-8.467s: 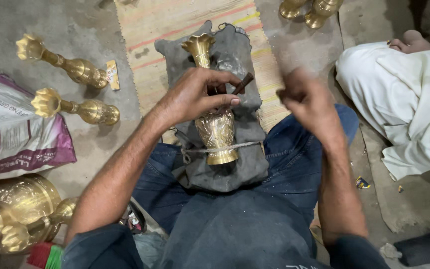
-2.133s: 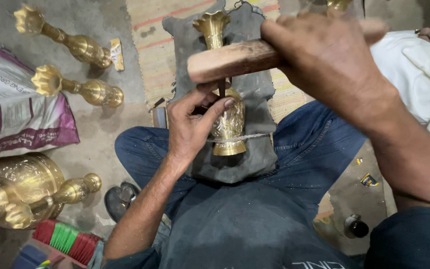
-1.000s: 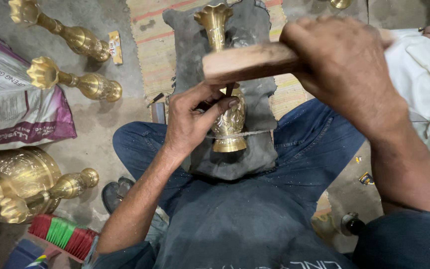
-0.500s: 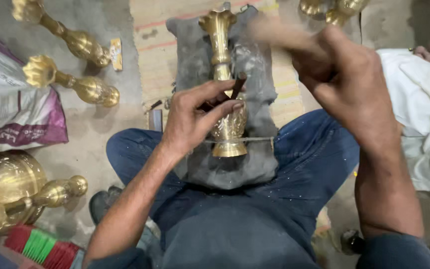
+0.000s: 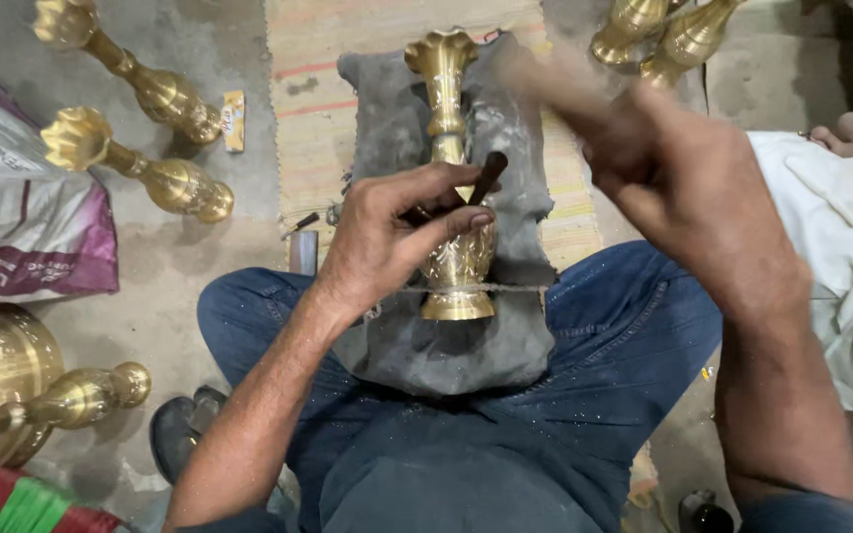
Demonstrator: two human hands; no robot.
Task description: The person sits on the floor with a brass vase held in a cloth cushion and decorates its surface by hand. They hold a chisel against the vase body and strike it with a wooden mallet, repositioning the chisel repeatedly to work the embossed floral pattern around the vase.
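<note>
A brass vase (image 5: 451,178) lies lengthwise on a grey padded block (image 5: 446,336) across my lap, tied down near its foot by a thin cord. My left hand (image 5: 397,242) rests on the vase body and pinches a short dark chisel (image 5: 486,178), its tip against the brass. My right hand (image 5: 673,188) is raised above and to the right of the vase, blurred with motion, fingers curled around a wooden mallet handle (image 5: 535,84) that shows only as a smear.
Two brass vases (image 5: 140,168) lie on the concrete floor at the left, near a purple and white sack (image 5: 22,227). Larger brass pieces (image 5: 12,395) sit lower left. More vases (image 5: 659,35) stand top right. Another person's white-clothed leg and bare foot (image 5: 841,237) lie at right.
My right hand has swung the mallet up and down over the chisel, now lifted and blurred. The left hand keeps the chisel on the vase, having shifted slightly along the body.
</note>
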